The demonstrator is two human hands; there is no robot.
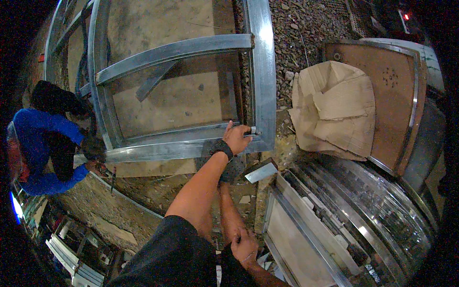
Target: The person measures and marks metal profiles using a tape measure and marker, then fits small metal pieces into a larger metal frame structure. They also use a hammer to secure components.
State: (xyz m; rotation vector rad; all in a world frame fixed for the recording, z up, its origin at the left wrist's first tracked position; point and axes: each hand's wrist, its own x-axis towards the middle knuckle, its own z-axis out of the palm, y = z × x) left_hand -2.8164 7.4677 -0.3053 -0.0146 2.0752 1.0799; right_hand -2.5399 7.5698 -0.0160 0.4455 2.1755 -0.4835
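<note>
A big welded-looking frame (262, 86) of grey, square-edged metal tube spans the upper left, its bars shiny and streaked; a crossbar joins its sides, and a stained brown board (162, 103) shows through its openings. At lower right is a stack of long metal lengths (382, 210), glossy and curved by the lens. Above the stack, a metal-edged brown panel (397, 105) sits beside the gravel, with creased cardboard (342, 100) over its left edge. A co-worker (52, 126) in blue crouches by the frame's lower left corner. Along the stack's left edge, a pale open trough (291, 184) contains narrow rods and bits, too blurred to tell apart.

The left hand (236, 139), a black band on its wrist, is at the frame's lower right corner, fingers partly bent around a small dark piece with a shiny end (253, 129); whether it grips the piece, I cannot tell. The right hand (245, 246) rests on the person's leg (228, 205), fingers loosely curled; what is under the palm is hidden. A short metal block (262, 172) lies just below that same corner.
</note>
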